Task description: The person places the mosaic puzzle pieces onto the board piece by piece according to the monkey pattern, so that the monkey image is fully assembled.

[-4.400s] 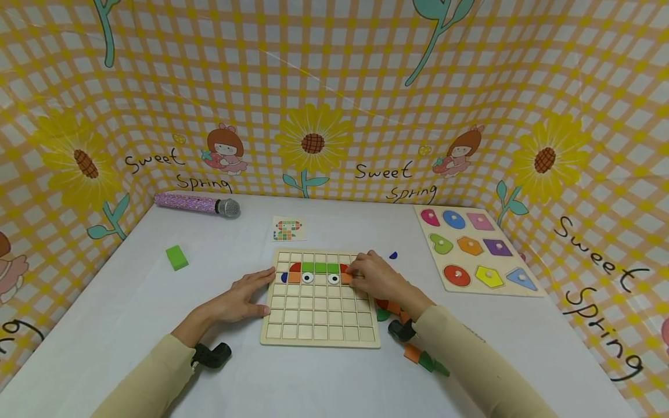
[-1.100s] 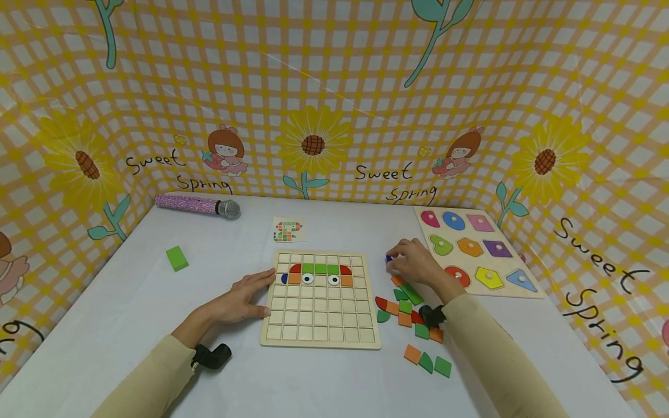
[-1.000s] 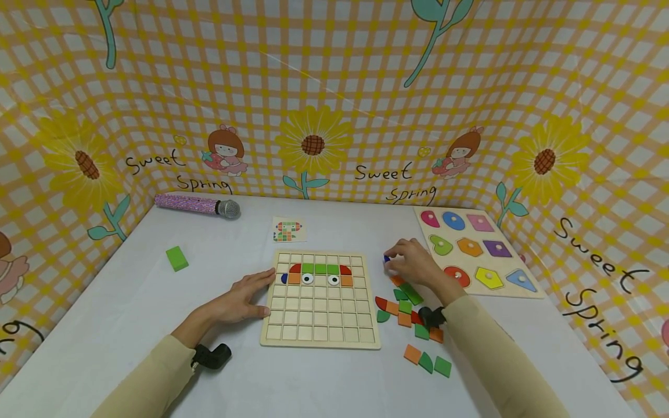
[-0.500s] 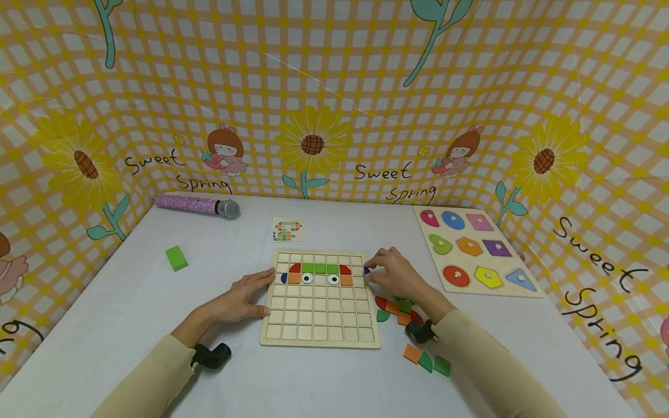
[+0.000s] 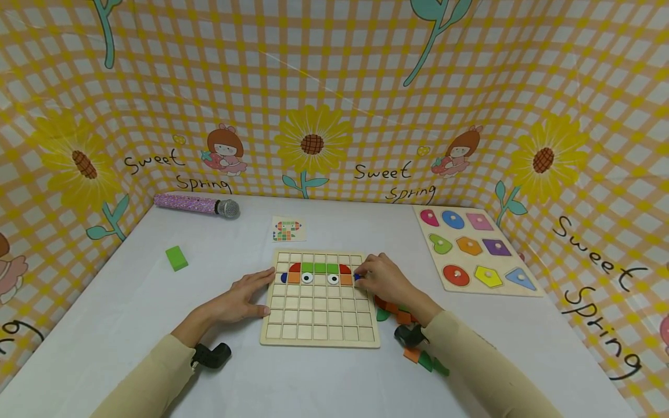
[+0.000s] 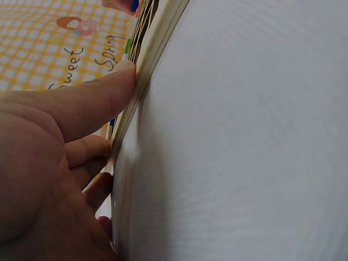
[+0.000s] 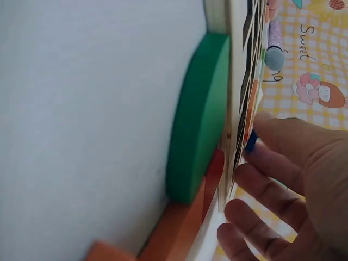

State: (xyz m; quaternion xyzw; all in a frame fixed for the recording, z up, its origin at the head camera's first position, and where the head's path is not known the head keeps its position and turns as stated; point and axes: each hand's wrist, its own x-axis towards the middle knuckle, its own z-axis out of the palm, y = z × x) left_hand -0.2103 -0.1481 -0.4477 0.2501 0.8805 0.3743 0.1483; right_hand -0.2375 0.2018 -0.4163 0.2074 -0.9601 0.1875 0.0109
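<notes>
A wooden grid board (image 5: 320, 318) lies in the middle of the table. Near its top sit red, green, orange and blue pieces with two round eye pieces (image 5: 333, 279). My right hand (image 5: 384, 278) pinches a small blue half-round piece (image 5: 358, 277) between thumb and finger, at a cell beside the orange square (image 5: 346, 279). In the right wrist view the blue piece (image 7: 251, 141) shows between the fingertips, right at the board's surface. My left hand (image 5: 237, 299) touches the board's left edge with thumb and fingers spread, as the left wrist view also shows.
Several loose orange, red and green pieces (image 5: 412, 354) lie right of the board, partly under the right forearm. Behind the board lies a picture card (image 5: 289, 229). A knobbed shape puzzle (image 5: 455, 261), a glittery microphone (image 5: 195, 204) and a green block (image 5: 176, 258) lie farther out.
My right hand first left the orange square on the board, then picked up the blue half-round piece from the table and carried it left onto the grid. My left hand stayed put.
</notes>
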